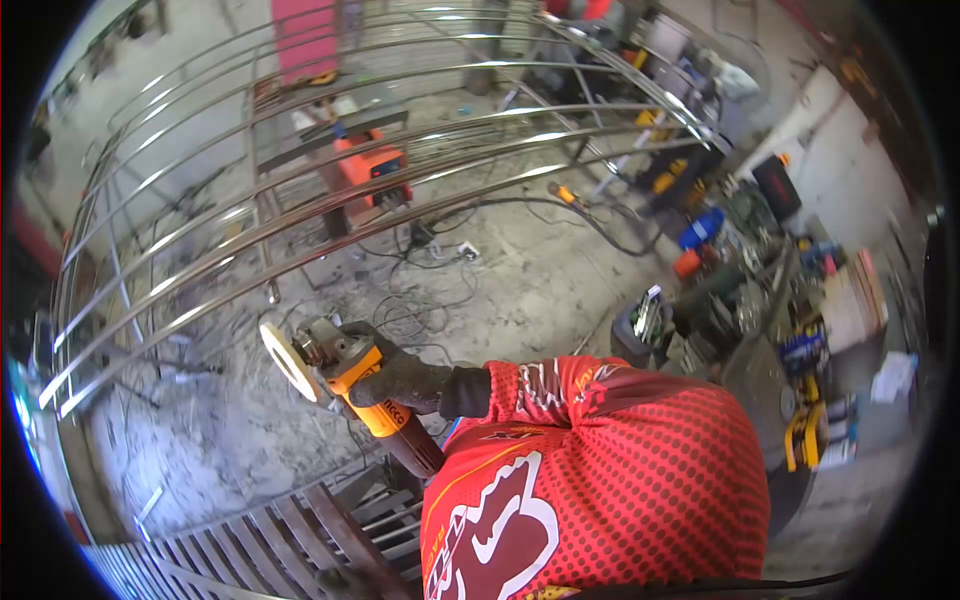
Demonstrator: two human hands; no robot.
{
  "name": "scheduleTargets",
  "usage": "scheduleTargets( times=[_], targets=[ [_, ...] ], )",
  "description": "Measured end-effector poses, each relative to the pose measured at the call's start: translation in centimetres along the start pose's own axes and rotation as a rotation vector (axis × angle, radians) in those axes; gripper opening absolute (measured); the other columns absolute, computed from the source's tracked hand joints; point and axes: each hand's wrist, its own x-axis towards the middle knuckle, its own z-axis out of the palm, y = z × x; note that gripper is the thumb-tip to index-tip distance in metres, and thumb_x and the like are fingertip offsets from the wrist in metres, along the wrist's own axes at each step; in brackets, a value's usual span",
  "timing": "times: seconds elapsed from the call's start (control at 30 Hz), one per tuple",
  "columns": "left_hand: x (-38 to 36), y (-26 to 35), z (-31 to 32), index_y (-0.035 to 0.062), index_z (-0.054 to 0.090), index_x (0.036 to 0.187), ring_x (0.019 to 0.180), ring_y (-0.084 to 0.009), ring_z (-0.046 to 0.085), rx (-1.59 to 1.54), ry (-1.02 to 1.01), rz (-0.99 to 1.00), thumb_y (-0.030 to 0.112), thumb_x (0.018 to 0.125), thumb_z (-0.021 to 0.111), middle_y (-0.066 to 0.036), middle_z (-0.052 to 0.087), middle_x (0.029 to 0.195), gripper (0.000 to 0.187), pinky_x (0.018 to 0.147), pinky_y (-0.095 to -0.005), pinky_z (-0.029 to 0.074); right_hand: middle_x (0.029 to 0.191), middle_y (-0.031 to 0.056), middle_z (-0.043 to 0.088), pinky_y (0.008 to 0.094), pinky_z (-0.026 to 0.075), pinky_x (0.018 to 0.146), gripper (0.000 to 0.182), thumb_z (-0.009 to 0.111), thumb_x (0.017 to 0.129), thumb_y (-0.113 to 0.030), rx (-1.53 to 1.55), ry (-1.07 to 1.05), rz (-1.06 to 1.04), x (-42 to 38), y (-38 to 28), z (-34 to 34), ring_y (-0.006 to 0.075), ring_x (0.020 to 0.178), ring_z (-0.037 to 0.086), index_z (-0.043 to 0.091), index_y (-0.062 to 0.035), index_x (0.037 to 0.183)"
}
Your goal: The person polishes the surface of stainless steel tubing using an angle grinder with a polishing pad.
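My right hand [412,382], in a dark glove, is wrapped round the head end of an orange and black angle grinder [380,412]. A pale, thick disc [287,362] is fitted on the grinder and faces left. Behind it stretches a frame of shiny metal tubes [300,206]; the disc is just below the end of a short tube [272,290] that hangs from the lowest rail. My red sleeve [640,410] runs in from the right. My left hand is out of view.
An orange machine [375,168] stands behind the rails. Cables [420,310] lie on the stained concrete floor [510,270]. Tools and scrap [740,300] are heaped at the right, near a bucket of metal pieces [645,325]. A slatted metal panel [290,535] lies at lower left.
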Motion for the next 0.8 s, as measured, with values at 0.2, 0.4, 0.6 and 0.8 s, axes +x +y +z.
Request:
scheduleTargets(
  times=[0.2, 0.4, 0.6, 0.8],
  targets=[
    [2.8, 13.0, 2.4, 0.0057, 0.061, 0.121, 0.085, -0.0231, 0.064, -0.561, -0.135, -0.172, 0.021, 0.091, 0.065, -0.01, 0.066, 0.1, 0.034, 0.069, -0.0341, 0.053, 0.115, 0.0104, 0.061, 0.0434, 0.058, 0.075, 0.092, 0.076, 0.074, 0.004, -0.091, 0.114, -0.111, 0.1, -0.8, -0.8, 0.0254, 0.089, 0.067, 0.029, -0.0213, 0.148],
    [4.8, 4.8, 3.0, 0.007, 0.061, 0.116, 0.08, -0.0203, 0.063, -1.04, -0.279, -0.465, 0.019, 0.089, 0.066, -0.008, 0.064, 0.094, 0.03, 0.064, -0.0319, 0.052, 0.117, 0.0102, 0.062, 0.0425, 0.059, 0.076, 0.092, 0.077, 0.072, 0.004, -0.109, 0.249, -0.185, 0.0, -1.2, -1.6, 0.0242, 0.09, 0.067, 0.029, -0.019, 0.148],
    [6.5, 4.2, 6.9, 0.0118, 0.061, 0.102, 0.065, -0.0156, 0.057, -1.461, -0.712, -0.54, 0.023, 0.088, 0.069, -0.003, 0.062, 0.086, 0.02, 0.055, -0.0294, 0.047, 0.118, 0.0095, 0.063, 0.0431, 0.059, 0.076, 0.092, 0.078, 0.071, 0.003, -0.1, 0.28, -0.325, -3.2, -9.2, -5.8, 0.0245, 0.09, 0.067, 0.03, -0.0182, 0.147],
    [1.3, 19.0, 8.3, 0.0091, 0.059, 0.104, 0.059, -0.0183, 0.059, -1.455, -0.982, -0.398, 0.029, 0.094, 0.067, -0.005, 0.062, 0.078, 0.024, 0.053, -0.0303, 0.049, 0.114, 0.01, 0.06, 0.0419, 0.058, 0.075, 0.087, 0.073, 0.069, 0.003, -0.036, 0.297, -0.449, -10.8, -16.1, -10.8, 0.0237, 0.088, 0.066, 0.033, -0.0167, 0.144]
  ],
)
